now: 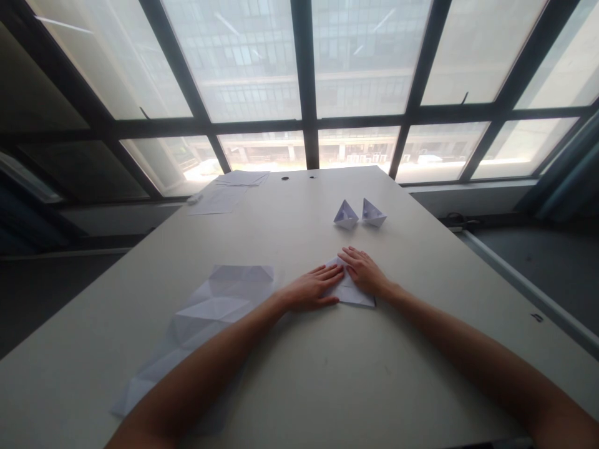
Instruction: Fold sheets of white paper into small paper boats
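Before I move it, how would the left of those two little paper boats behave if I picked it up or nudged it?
The paper boat is probably very light for its size, being thin folded white paper, so a nudge could easily slide or tip it on the smooth-looking tabletop. Its crisp creases suggest it holds its shape, though a firm squeeze would likely crush it.

Nothing here can actually be read, folks. At about 11 o'clock there's a stack of papers [243, 178] on the table [299, 386], plus a loose sheet [218, 201] nearer the camera, but if there's any print on them, it's too faint and small to make out. The two paper boats [360, 213] at about 1 o'clock show no legible marks either. Over at about 3 o'clock, there's a tiny dark mark [537, 317] on the floor [505, 274], maybe a label, but it's way too blurry to read.
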Available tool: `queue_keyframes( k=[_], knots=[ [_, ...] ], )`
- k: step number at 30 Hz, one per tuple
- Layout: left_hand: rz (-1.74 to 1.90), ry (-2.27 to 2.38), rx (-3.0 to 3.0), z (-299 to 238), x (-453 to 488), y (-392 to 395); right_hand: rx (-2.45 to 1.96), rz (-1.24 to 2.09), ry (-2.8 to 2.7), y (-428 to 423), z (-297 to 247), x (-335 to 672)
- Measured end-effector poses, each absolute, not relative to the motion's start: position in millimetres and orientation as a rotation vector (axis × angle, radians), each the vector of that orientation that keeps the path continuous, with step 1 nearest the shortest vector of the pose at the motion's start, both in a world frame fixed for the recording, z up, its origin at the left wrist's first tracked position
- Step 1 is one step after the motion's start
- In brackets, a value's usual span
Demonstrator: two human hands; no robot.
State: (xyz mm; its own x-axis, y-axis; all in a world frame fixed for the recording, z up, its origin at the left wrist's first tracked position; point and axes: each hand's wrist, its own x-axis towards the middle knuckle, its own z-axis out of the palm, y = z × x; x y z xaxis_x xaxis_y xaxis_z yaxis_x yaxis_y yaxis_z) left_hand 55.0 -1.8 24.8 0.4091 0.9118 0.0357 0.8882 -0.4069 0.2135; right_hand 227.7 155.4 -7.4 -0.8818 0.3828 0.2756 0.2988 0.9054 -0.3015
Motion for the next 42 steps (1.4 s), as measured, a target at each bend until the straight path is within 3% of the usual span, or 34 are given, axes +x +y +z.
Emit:
queue_keyframes(
  k=[20,42],
  knots=[
    [0.214,1.636,2.473,24,55,-1,-0.564,0.343,-2.805,154,-6,228],
    [0.267,2.052,2.304,2,50,5,-0.158,0.485,-2.759,153,-1,230]
  ],
)
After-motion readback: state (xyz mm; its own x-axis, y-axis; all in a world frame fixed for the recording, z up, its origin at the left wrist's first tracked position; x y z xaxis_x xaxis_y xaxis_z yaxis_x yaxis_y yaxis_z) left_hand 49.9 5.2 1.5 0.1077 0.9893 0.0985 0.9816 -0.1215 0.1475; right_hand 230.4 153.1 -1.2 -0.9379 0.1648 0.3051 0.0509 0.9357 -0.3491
